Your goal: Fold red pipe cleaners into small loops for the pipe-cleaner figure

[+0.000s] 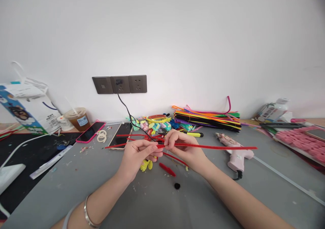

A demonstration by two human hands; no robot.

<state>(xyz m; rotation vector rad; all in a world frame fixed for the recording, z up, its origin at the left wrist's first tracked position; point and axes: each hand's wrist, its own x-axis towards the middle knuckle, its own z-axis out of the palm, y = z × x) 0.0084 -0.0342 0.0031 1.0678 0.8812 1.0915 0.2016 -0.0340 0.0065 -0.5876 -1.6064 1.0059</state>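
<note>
Red stem [218,147] partly behind hands [134,156] [194,156]

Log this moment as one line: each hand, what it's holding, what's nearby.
left hand: pinching red pipe cleaners | right hand: pinching red pipe cleaners | nearby: glue gun, pink-cased phone

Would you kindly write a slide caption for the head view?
Left hand and right hand hold a red pipe cleaner above a gray table, near a glue gun.

Free near tabletop [157,210], glue gun [236,160] at right
</note>
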